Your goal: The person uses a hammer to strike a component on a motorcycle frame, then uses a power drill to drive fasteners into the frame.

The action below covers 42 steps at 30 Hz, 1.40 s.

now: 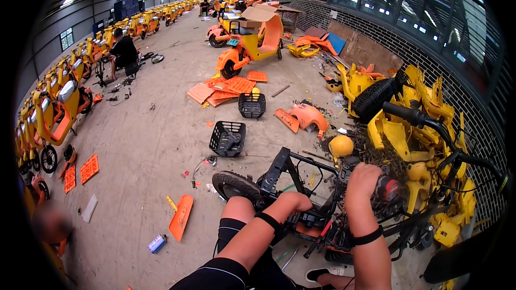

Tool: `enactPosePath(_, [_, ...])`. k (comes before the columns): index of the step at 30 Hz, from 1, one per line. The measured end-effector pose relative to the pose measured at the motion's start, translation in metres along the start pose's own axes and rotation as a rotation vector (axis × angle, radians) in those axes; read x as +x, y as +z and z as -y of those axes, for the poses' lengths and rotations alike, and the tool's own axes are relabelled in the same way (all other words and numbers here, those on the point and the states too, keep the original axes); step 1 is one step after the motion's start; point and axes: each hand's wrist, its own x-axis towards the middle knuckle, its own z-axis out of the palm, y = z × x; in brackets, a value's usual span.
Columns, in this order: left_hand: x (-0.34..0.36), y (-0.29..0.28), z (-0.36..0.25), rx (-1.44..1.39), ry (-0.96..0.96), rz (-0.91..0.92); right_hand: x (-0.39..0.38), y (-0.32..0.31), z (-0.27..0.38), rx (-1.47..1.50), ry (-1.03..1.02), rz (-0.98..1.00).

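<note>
A stripped black scooter frame (285,167) stands in front of me, its rear wheel (236,185) to the left and its handlebar (430,123) to the right. My left hand (299,202) reaches into the middle of the frame; its fingers are mostly hidden there. My right hand (365,175) is closed around a black-and-red power tool (387,188), held over the right part of the frame. What the tool's tip touches cannot be made out. A red-and-black cable or handle (325,227) shows below, between my forearms.
Yellow plastic body panels (392,134) heap against the brick wall at right. Black baskets (227,138), orange panels (226,88) and an orange fender (181,217) lie on the floor. A blue-and-white can (157,244) lies at left. Scooters line the left; a person (123,51) sits farther off.
</note>
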Motion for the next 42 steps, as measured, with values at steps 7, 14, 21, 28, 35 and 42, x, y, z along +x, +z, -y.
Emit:
enactPosePath(7, [0.007,0.002,0.004,-0.014,-0.007,0.007,-0.002,-0.001,-0.006,0.031,-0.009,-0.005])
enactPosePath(14, [0.014,0.004,0.005,-0.017,-0.030,0.003,-0.002,-0.003,-0.013,0.062,-0.047,-0.027])
enactPosePath(21, [0.009,0.002,0.003,0.001,-0.032,-0.002,-0.002,-0.008,-0.011,0.046,-0.072,-0.027])
enactPosePath(28, [0.018,0.003,0.007,0.007,-0.023,0.022,0.003,-0.013,-0.007,0.081,-0.090,-0.014])
enactPosePath(35, [0.000,-0.001,-0.004,0.007,0.027,0.017,0.004,-0.004,-0.014,0.062,-0.042,-0.009])
enactPosePath(42, [0.003,0.003,-0.003,-0.004,-0.007,0.001,0.004,0.017,-0.028,0.121,-0.050,0.022])
